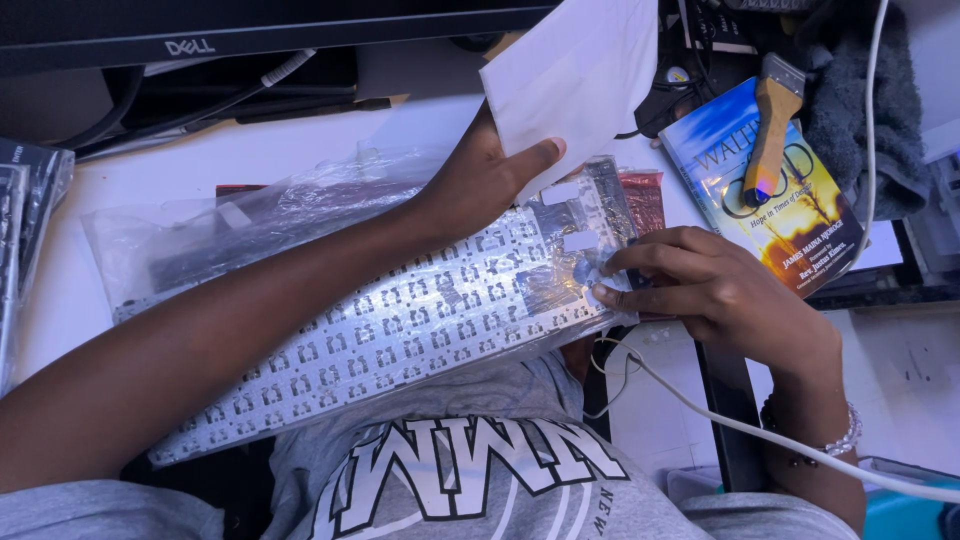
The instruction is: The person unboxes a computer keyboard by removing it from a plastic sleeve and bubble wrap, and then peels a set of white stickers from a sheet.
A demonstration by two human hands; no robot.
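The bare keyboard panel point(400, 330), silver with its rows of small clips showing and no caps on, lies slanted across the person's lap and the near edge of the white desk point(60, 290). The left hand point(480, 185) rests on its far edge, thumb and fingers pinched on a white sheet of paper point(575, 75) lifted above it. The right hand point(705, 285) has its fingertips closed together on a small patch at the panel's right end, just beside a strip of white tape point(578, 240).

From where I stand, the panel looks poorly supported: most of it hangs over the lap, so a firm pull at the right end could tip or flex it. It looks thin enough to bend, and the tiny clips could snap if fingers drag across them. A white cable point(700, 405) runs right under the right wrist; a jerk of the arm could snag it. The crinkled plastic bag point(250, 225) under the panel's far side is slick, so the panel may slide. At the far right a wooden-handled brush point(772, 125) sits on a book point(790, 210), near enough that a backward sweep of the hand could knock it off.
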